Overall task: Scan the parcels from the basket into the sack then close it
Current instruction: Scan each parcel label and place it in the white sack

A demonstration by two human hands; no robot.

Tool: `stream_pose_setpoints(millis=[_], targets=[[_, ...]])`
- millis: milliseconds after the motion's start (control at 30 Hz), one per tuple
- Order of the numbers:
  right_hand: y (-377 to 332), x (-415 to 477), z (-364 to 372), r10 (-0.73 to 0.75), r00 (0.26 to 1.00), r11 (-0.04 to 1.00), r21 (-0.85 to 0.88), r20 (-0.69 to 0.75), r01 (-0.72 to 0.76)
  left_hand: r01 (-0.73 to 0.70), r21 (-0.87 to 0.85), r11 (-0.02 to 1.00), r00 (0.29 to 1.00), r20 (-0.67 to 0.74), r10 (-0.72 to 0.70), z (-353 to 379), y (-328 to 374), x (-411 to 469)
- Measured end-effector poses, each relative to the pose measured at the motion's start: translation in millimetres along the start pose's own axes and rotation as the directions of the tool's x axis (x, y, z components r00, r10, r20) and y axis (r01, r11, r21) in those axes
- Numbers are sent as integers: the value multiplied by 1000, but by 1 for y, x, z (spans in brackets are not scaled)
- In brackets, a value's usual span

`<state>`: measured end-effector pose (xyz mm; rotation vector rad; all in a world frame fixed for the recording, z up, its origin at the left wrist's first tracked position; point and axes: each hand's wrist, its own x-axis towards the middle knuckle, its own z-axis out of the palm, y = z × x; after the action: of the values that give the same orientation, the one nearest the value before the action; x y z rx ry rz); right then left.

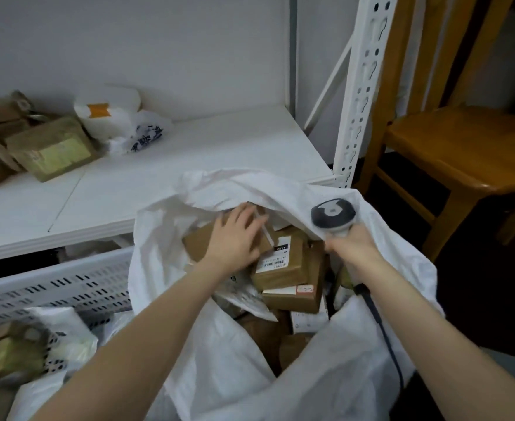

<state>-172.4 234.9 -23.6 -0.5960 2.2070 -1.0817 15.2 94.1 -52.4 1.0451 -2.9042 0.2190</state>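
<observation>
Depositing step, I judge: at mid-frame the left hand [238, 237] presses near-straight fingers on a brown parcel [200, 240] inside the open sack [304, 189], the right hand [354, 249] grips the scanner [333, 214]; next, reach the lower-left basket [68, 287].

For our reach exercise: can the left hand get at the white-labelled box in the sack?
Probably yes: the left hand rests on a brown box beside the white-labelled box, and the right hand, gripping the scanner, holds the sack open.
</observation>
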Motion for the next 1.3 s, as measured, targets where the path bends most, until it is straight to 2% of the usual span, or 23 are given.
stream_pose_setpoints(millis=[67,100,167,300,367,433,500,567,667,767,833,900,933,967,1067,1133,1233,1300], targets=[[12,-25,-8,36,998,999,23,49,-37,36,-4,999,983,179,-35,3,1,-20],[19,-35,-14,61,997,998,-13,46,-60,82,-41,996,975,209,-72,1,0,-29],[33,-53,-26,90,996,994,-65,17,-89,116,-51,992,975,197,-104,-9,1,-49],[36,-79,-36,28,997,999,27,65,-30,177,51,983,969,166,-183,-22,4,-98],[36,-90,-34,23,991,999,40,133,-28,208,159,965,928,279,-246,-15,-7,-128],[42,-100,-32,44,988,999,-5,149,-43,255,253,933,850,402,-341,-4,-18,-155],[50,-106,-34,52,989,998,-31,138,-48,297,233,926,835,406,-370,2,-20,-169],[47,-112,-39,51,987,998,-44,154,-45,292,143,945,888,327,-324,-4,-4,-169],[32,-118,-48,32,971,999,-22,235,-28,175,-92,980,974,160,-159,-20,50,-163],[17,-121,-62,23,957,1000,-15,288,-20,67,-458,886,972,230,45,-18,114,-166],[13,-125,-72,49,944,999,0,327,-51,-59,-543,838,923,290,253,-7,154,-179],[14,-129,-77,69,937,997,-4,344,-72,-215,-502,838,824,367,432,3,182,-194],[17,-131,-77,64,934,998,-7,352,-65,-260,-485,835,792,387,472,7,190,-199],[21,-132,-75,59,932,998,-5,358,-61,-273,-481,833,796,373,477,6,194,-201],[45,-136,-59,62,935,996,-81,348,-36,-186,-459,869,913,246,325,-3,175,-193],[67,-138,-50,89,953,986,-163,290,-42,-96,-288,953,944,278,179,-7,137,-193],[88,-136,-45,150,965,981,-155,217,-117,-53,11,999,873,485,41,-1,74,-210],[80,-132,-43,136,969,987,-108,205,-116,-52,124,991,827,561,-26,5,46,-219]])
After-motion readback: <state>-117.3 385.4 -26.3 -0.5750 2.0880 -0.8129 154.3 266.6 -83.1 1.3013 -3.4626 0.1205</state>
